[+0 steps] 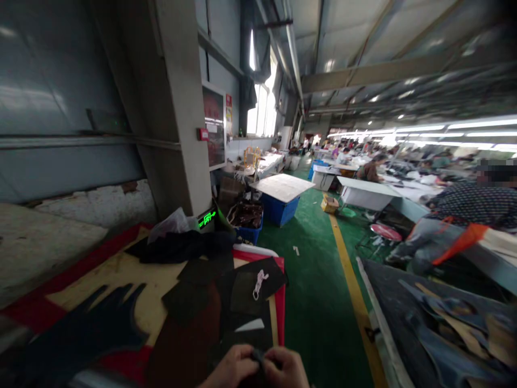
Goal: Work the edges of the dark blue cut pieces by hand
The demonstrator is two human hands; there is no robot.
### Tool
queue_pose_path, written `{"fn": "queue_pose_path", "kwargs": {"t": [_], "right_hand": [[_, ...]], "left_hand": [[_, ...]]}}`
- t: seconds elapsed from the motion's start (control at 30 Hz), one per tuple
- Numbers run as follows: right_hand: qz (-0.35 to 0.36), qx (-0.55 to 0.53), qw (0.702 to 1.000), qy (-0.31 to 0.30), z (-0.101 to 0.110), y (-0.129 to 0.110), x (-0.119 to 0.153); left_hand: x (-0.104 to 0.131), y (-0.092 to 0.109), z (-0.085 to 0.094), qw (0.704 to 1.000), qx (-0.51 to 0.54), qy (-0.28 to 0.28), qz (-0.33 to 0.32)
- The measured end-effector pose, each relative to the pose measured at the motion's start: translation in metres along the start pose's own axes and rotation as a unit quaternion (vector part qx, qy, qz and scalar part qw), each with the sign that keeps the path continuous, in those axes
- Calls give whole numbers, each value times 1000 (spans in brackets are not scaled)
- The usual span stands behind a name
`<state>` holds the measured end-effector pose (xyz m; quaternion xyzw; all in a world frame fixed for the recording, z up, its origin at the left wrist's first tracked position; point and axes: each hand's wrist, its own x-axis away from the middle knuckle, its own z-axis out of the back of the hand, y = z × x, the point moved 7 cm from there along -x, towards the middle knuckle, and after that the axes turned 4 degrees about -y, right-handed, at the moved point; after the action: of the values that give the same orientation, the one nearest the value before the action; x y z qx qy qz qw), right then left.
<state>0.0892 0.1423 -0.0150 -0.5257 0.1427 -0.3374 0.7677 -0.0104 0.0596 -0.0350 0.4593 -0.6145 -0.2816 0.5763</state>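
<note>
At the bottom edge of the view, my left hand (234,367) and my right hand (286,367) are close together, fingers pinched. Between them is a small dark piece of material (258,355), held by both; most of it is hidden by my fingers, and its kind is unclear. Just beyond, on the table, lie a white pointed scrap (250,325) and a crumpled white strip (259,283). Dark flat pieces (248,293) are spread under and around them. To the left is a large dark blue cut piece (92,323) with finger-like ends.
The table has a red edge (280,315). Dark cloth and a clear plastic bag (172,226) lie at its back. A green floor with a yellow line (347,269) runs along the right. Another table (375,280) bears cut pieces; a person (472,199) bends over beside a red stool (385,231).
</note>
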Motion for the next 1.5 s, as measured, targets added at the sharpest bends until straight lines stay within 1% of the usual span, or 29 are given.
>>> {"fn": "queue_pose_path", "kwargs": {"t": [0.03,0.07,0.23,0.37,0.5,0.63,0.77,0.9,1.0,1.13,1.27,1.37,1.43,1.5], "right_hand": [[-8,1,1000,-10,-4,2,0],[0,11,1000,-7,-6,2,0],[12,-5,1000,-16,-12,-1,-1],[17,3,1000,-14,-14,-2,-2],[24,8,1000,-12,-17,-1,0],[-7,-14,1000,-15,-21,8,1],[-51,-51,997,-18,-24,17,2],[-90,-83,992,-15,-24,25,5],[-84,-91,992,-16,-23,27,7],[-57,-68,996,-26,-20,26,9],[-28,-44,998,-28,-18,22,13],[-17,-47,999,-17,-17,21,16],[-20,-80,996,-19,-16,22,18],[-46,-167,985,-28,-16,27,20]], "left_hand": [[1,-1,0,1000,12,-1,-5],[2,-2,1,1000,22,-1,-10],[6,2,3,997,75,-14,27],[8,3,7,995,89,-17,34],[9,2,4,994,98,-32,25],[11,3,0,994,100,-30,19],[10,-1,-3,993,112,-27,10],[9,-5,-4,996,88,-22,-1],[10,-5,-6,996,80,-28,2],[12,-8,-10,993,103,-45,22],[11,-12,-9,997,71,-24,20],[9,-16,-7,999,47,8,21],[8,-19,-4,998,50,34,22],[8,-21,-1,996,72,59,16]]}}
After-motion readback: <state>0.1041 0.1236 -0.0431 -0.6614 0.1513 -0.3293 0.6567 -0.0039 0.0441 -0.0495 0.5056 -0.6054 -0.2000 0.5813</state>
